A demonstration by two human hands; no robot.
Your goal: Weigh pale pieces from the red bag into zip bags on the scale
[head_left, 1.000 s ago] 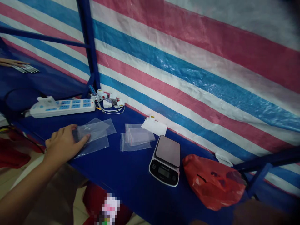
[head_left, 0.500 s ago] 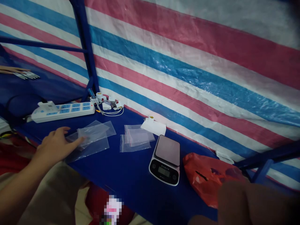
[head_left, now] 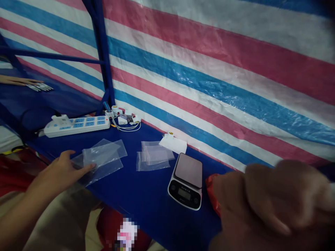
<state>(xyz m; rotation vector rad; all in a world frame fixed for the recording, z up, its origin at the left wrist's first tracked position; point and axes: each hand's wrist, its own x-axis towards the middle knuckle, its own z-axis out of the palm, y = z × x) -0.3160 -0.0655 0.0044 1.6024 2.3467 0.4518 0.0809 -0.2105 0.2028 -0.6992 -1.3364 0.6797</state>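
My left hand [head_left: 64, 170] lies at the table's front left edge. Its fingers are stretched out flat on the near end of a pile of clear plastic bags [head_left: 104, 157]. My right hand [head_left: 272, 202] fills the lower right, close to the camera and smeared. It hovers over a red plastic bag [head_left: 211, 190], of which only the left tip shows. Whether its fingers hold anything is not visible. A small digital scale [head_left: 187, 179] with an empty pan stands just left of the red bag.
More small clear zip bags [head_left: 154, 155] and a white slip [head_left: 174, 143] lie mid-table on the blue cloth [head_left: 146, 195]. At the back left are a white power strip [head_left: 78, 124], small white parts with wires [head_left: 124, 116], a blue post [head_left: 103, 55] and a striped tarp wall [head_left: 209, 80].
My right hand has risen from the lower right corner and now covers most of the red bag. My left hand has slid slightly back along the clear bags.
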